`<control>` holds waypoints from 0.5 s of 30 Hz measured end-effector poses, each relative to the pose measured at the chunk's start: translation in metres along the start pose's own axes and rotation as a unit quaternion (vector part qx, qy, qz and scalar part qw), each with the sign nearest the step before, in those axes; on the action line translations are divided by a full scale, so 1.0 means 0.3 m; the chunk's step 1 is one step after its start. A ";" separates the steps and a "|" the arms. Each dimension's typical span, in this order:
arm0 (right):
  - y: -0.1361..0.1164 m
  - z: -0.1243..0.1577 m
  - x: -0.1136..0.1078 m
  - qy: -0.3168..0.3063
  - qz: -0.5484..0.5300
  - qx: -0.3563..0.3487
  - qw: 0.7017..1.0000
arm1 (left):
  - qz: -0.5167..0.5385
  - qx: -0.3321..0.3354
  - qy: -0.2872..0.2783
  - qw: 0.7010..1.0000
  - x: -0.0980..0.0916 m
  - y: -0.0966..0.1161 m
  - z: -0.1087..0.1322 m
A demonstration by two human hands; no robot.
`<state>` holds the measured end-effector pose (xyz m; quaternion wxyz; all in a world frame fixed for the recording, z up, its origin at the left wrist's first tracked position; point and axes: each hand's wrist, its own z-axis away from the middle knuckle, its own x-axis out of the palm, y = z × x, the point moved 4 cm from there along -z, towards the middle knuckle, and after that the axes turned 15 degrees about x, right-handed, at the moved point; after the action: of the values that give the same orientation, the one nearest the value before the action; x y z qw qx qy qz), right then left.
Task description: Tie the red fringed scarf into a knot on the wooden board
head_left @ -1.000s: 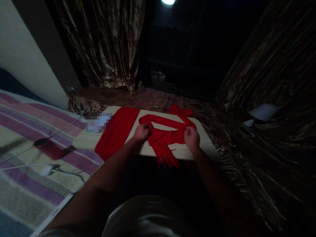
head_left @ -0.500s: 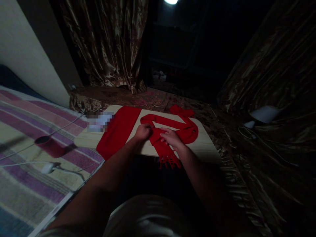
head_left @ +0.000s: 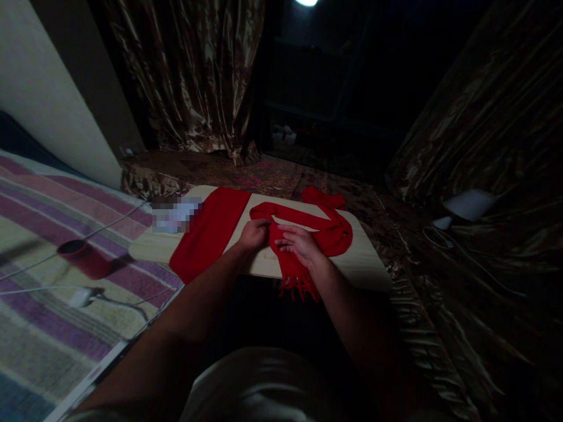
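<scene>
A red scarf (head_left: 336,234) lies in a bent loop on a pale wooden board (head_left: 367,266), its fringed end hanging over the near edge. My left hand (head_left: 255,234) is closed on the scarf's edge at the left of the loop. Over the scarf's near stretch, my right hand (head_left: 299,243) has its fingers stretched out and apart, pointing left; whether they touch the cloth I cannot tell. Left of my left hand, a wide flat band of red cloth (head_left: 215,231) lies across the board.
A blurred pale item (head_left: 176,214) rests at the board's left end. On the striped bed cover (head_left: 39,316) stand a dark red cylinder (head_left: 85,259) and a white plug with cables (head_left: 81,297). Patterned curtains (head_left: 197,76) hang behind; a white lamp (head_left: 468,205) lies at the right.
My right hand has moved slightly left over the scarf, toward my left hand. The fringed end has shifted a little left. My left hand stays closed on the scarf.
</scene>
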<state>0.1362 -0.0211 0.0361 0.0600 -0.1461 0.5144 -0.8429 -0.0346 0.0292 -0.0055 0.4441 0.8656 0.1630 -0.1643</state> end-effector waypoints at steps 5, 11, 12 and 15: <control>-0.082 0.033 -0.090 0.047 -0.094 -0.088 0.991 | -0.065 -0.001 -0.041 0.997 0.012 0.047 0.002; -0.162 0.082 -0.228 0.127 -0.132 -0.122 0.976 | -0.163 0.005 -0.068 0.984 0.009 0.059 -0.003; -0.178 0.090 -0.256 0.142 -0.141 -0.130 0.971 | -0.155 -0.010 -0.055 0.986 0.005 0.052 -0.003; -0.230 0.117 -0.351 0.193 -0.175 -0.155 0.953 | -0.115 -0.043 -0.006 0.992 -0.010 0.035 0.000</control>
<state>0.2504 0.0073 0.0927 -0.2126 -0.0761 0.6067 -0.7622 -0.0327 0.0231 0.0033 0.4604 0.8201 0.2655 -0.2122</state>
